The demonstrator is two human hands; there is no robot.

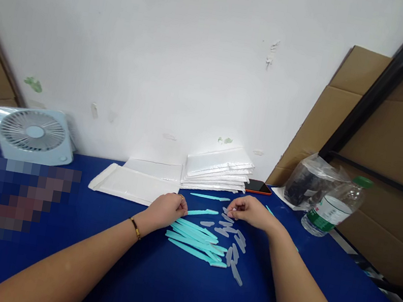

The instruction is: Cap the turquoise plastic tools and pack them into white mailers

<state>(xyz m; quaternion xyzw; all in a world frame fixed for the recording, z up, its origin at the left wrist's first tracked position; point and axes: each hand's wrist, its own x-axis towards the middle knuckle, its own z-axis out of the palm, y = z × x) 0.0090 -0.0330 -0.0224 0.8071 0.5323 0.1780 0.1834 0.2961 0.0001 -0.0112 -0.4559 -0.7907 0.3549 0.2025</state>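
Observation:
My left hand (170, 210) pinches the handle end of a turquoise eyebrow razor (206, 212), which points right, just above the table. Below it lies a loose pile of similar turquoise razors (194, 237), their blade ends to the right. My right hand (249, 211) has thumb and fingertips closed on a small clear plastic cap (226, 210), partly hidden by the fingers. Several more translucent caps (233, 254) are scattered beside the razors' blade ends. A single razor (209, 197) lies apart, beyond my hands.
White padded envelopes (218, 166) are stacked against the wall, with another envelope (134, 184) left of them. A phone (258, 187) lies by the stack. A light-blue fan (34, 135) stands left. At right are a water bottle (334, 209) and a bagged dark item (302, 183).

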